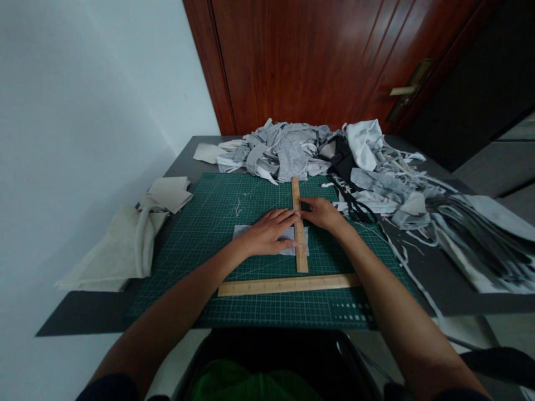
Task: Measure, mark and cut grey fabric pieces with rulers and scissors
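Grey cloth point(241, 229) under flat-spread left fingers point(279, 215): likely light, limp, best edge-held; right fingers point(308, 206), beside ruler point(301, 256), grip unclear.

Left hand point(270, 231) touches a ruler point(300, 253) over cloth point(241, 229), right hand point(321, 213) apparently too.

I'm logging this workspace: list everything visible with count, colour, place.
Wall: one, pale, left
Door: one, brown, back
Table: one, dark grey, before door
Mat: one, green, on table
Cloth piece: one, grey, on mat
Rulers: two, tan, over mat
Scissors: one pair, black, mat's right edge
Scraps: many, mostly grey, table's back and right
Folded cloth: count unclear, cream, table's left
Left hand: one, bare, on cloth piece and ruler
Right hand: one, bare, at same ruler
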The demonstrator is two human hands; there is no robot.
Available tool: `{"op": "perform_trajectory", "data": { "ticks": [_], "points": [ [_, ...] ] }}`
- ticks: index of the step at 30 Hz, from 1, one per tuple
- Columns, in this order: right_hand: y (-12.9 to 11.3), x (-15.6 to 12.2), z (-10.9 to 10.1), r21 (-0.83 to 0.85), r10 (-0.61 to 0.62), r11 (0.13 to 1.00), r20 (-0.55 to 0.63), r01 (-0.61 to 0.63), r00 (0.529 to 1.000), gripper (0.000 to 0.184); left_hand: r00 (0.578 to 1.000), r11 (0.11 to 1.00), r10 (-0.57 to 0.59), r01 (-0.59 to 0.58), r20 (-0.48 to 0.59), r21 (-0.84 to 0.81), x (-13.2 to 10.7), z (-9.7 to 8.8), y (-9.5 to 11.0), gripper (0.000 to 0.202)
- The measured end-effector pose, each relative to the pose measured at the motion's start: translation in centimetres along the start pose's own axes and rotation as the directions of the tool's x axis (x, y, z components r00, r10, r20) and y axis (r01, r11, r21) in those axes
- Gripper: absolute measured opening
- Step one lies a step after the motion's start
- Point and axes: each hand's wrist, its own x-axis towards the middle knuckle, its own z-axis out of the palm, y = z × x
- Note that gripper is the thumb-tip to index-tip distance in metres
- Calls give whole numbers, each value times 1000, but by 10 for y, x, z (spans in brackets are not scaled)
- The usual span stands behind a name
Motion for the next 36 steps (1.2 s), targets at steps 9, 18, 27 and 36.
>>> {"op": "perform_trajectory", "data": {
  "ticks": [9,18,27,36],
  "points": [
    [9,1,6,22,-10,1000,-4,11,1000,56,995,990,43,-31,87,-139,1,-8,-19,55],
    [8,1,5,28,-2,1000,8,2,1000,57,992,996,41,-32,120,-78,-5,-12,-17,60],
    [9,-1,5,53,-15,998,18,14,1000,60,991,996,33,-22,131,-90,-6,-14,-17,65],
    [-2,-8,0,80,22,997,20,-23,1000,72,990,993,30,-14,141,-116,-7,-12,-16,70]
  ]
}}
